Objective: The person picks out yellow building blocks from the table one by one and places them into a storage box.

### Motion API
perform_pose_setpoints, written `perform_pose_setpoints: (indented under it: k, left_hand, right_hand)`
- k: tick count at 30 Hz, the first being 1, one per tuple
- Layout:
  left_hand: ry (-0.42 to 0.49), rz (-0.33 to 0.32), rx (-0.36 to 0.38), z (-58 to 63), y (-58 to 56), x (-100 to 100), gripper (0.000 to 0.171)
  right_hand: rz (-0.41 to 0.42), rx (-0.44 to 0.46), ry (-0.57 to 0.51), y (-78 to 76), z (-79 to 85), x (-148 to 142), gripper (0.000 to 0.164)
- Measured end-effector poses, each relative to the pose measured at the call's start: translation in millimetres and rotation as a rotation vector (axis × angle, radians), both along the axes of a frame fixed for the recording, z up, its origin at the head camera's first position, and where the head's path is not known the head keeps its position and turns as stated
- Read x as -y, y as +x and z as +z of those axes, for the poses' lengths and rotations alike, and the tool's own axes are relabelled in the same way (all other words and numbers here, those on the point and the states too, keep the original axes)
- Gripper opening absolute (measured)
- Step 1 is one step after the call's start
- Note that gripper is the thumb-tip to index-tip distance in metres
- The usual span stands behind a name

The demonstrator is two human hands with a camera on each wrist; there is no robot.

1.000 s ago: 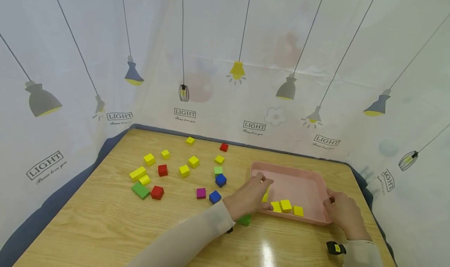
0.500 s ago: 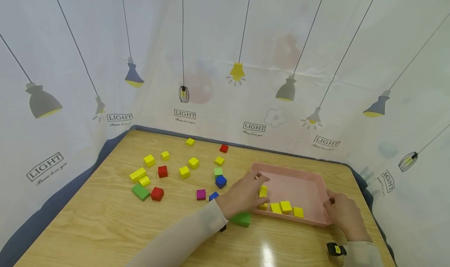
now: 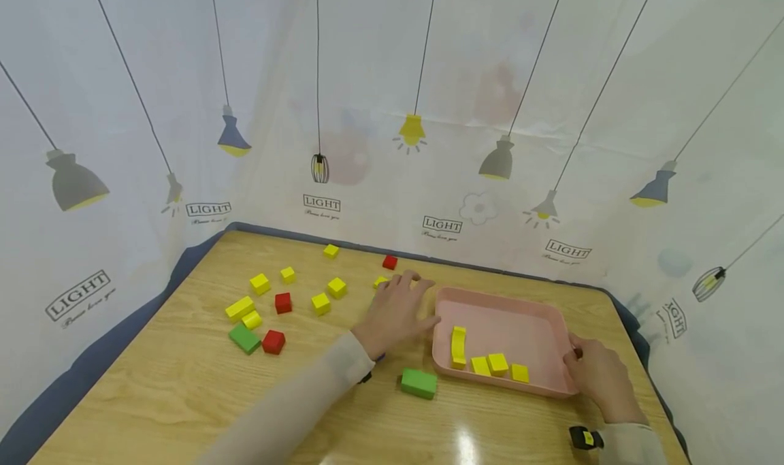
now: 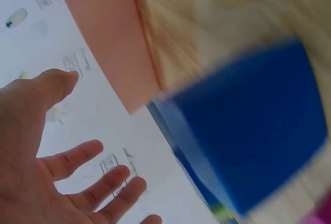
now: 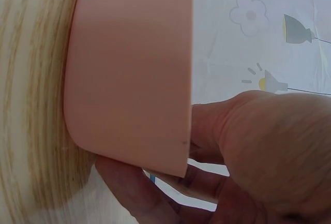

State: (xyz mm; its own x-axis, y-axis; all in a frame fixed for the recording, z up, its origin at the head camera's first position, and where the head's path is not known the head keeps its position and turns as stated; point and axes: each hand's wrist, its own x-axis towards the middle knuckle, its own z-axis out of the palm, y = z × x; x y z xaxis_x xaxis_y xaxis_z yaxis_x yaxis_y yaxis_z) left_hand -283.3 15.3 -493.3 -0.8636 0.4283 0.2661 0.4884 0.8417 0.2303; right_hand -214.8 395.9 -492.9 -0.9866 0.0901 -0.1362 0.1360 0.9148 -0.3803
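My left hand (image 3: 397,313) has its fingers spread and holds nothing. It is over the table just left of the pink tray (image 3: 499,301), partly covering the blocks under it. A blue block (image 4: 253,120) looms large beside this hand in the left wrist view. My right hand (image 3: 603,376) grips the tray's right end, thumb at the rim and fingers under the outer side in the right wrist view. Inside the tray, a long curved yellow block (image 3: 458,347) lies along the left side. Several smaller yellow blocks (image 3: 497,364) sit by the near wall.
A green block (image 3: 419,383) lies in front of the tray's near left corner. Yellow blocks (image 3: 321,304), red blocks (image 3: 273,342) and another green block (image 3: 245,339) are scattered over the left of the wooden table (image 3: 184,397). A printed curtain (image 3: 380,111) hangs behind the table.
My left hand has let go of the curved yellow block, which now lies in the tray, and has moved left and away out of the tray. My right hand stays on the tray.
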Motion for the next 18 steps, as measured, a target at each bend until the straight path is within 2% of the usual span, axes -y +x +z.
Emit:
perform_pose_setpoints:
  k: [6, 12, 18]
  left_hand:
    - [-0.057, 0.103, 0.04, -5.1, -15.2, 15.0, 0.067]
    - [-0.077, 0.183, 0.079, -11.9, -26.2, 20.4, 0.068]
    - [-0.084, 0.219, 0.203, -12.4, -32.3, 20.2, 0.068]
  right_hand:
    - [-0.016, 0.011, 0.001, -0.2, -1.6, 0.6, 0.053]
    - [-0.025, 0.022, 0.002, 0.4, -2.8, 0.1, 0.053]
    - [-0.026, 0.008, 0.008, -1.0, -3.0, -0.5, 0.053]
